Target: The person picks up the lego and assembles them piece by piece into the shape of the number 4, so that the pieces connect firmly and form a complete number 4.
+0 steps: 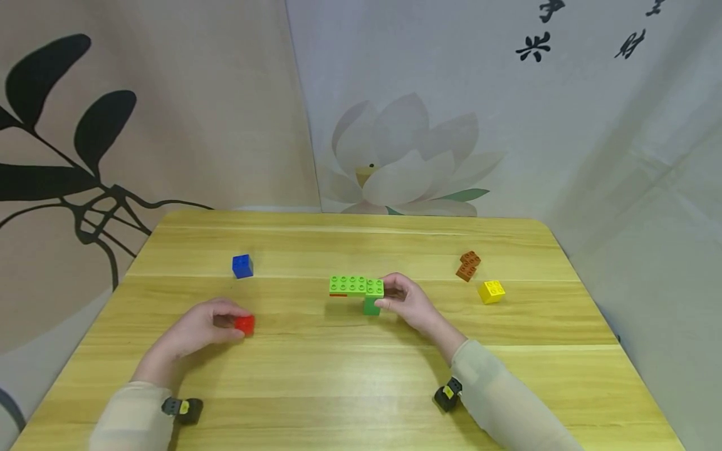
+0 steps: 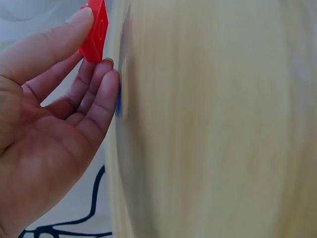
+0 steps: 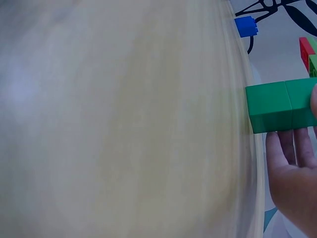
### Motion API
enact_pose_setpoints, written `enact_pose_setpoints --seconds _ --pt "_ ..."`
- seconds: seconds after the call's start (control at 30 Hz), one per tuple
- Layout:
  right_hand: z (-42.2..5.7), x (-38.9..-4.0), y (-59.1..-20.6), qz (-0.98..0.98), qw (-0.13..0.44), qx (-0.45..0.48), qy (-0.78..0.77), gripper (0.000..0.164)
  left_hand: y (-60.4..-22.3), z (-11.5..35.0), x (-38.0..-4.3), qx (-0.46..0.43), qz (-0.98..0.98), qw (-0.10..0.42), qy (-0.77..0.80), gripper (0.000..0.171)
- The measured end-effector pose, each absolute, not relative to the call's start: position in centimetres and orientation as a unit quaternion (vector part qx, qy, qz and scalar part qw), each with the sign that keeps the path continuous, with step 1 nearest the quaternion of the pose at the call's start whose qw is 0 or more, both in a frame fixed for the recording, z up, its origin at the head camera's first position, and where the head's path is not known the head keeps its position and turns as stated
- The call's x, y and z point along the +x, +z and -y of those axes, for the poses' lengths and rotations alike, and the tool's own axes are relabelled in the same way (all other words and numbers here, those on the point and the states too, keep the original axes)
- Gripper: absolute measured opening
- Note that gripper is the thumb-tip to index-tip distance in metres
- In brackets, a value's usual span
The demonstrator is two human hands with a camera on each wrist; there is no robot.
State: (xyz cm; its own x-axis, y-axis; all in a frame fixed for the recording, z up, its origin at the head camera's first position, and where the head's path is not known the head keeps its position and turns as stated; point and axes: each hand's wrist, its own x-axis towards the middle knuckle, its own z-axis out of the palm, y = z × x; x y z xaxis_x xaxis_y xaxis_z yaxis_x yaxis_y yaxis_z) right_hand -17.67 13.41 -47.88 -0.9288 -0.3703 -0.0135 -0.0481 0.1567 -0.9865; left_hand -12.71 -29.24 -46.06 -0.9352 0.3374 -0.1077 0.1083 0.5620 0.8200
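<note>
Between thumb and fingers, my left hand (image 1: 205, 326) pinches a small red building brick (image 1: 245, 324) at the left of the table. The left wrist view shows this red brick (image 2: 96, 32) at the fingertips, with the palm in sight. My right hand (image 1: 410, 304) grips the right end of a brick assembly (image 1: 348, 286) near the middle. Light green studded bricks form its top, and a thin strip of red shows under the left end. Below the right end are stacked dark green bricks (image 3: 277, 106), large in the right wrist view. Fingers partly hide that end.
A blue brick (image 1: 242, 266) stands at the back left of the wooden table (image 1: 316, 388). Toward the back right lie brown bricks (image 1: 468, 266) and a yellow brick (image 1: 492, 292). A printed cloth (image 1: 254, 113) hangs behind the table's far edge.
</note>
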Motion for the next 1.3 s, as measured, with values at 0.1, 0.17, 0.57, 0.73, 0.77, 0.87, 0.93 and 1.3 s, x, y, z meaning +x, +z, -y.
enact_pose_setpoints --seconds 0.1,0.17,0.57,0.73,0.77,0.87,0.93,1.3 --pt "-13.4 -17.7 -47.9 -0.75 0.127 -0.139 -0.634 0.035 -45.7 28.7 -12.7 0.131 -0.872 0.128 0.453 0.037" --pt "-13.4 -17.7 -47.9 -0.749 0.128 -0.139 -0.635 0.035 -45.6 28.4 -12.8 0.136 -0.876 0.123 0.446 0.036" --pt "-13.4 -17.6 -47.9 -0.747 0.127 -0.14 -0.637 0.037 -44.7 25.8 -13.4 0.168 -0.897 0.055 0.405 0.03" --pt "-13.4 -17.6 -47.8 -0.75 0.124 -0.142 -0.634 0.037 -43.9 24.1 -14.0 0.182 -0.892 0.036 0.412 0.029" --pt "-13.4 -17.6 -47.9 -0.75 0.124 -0.142 -0.634 0.036 -43.7 23.8 -14.1 0.186 -0.889 0.032 0.416 0.029" --pt "-13.4 -17.7 -48.1 -0.751 0.123 -0.144 -0.633 0.037 -43.0 22.7 -14.5 0.202 -0.879 0.023 0.432 0.03" --pt "-13.4 -17.7 -48.1 -0.751 0.122 -0.145 -0.632 0.037 -42.4 22.0 -14.7 0.211 -0.87 0.017 0.445 0.03" --pt "-13.6 -17.8 -48.4 -0.754 0.117 -0.148 -0.629 0.037 -39.6 18.0 -15.5 0.225 -0.857 -0.004 0.463 0.032"
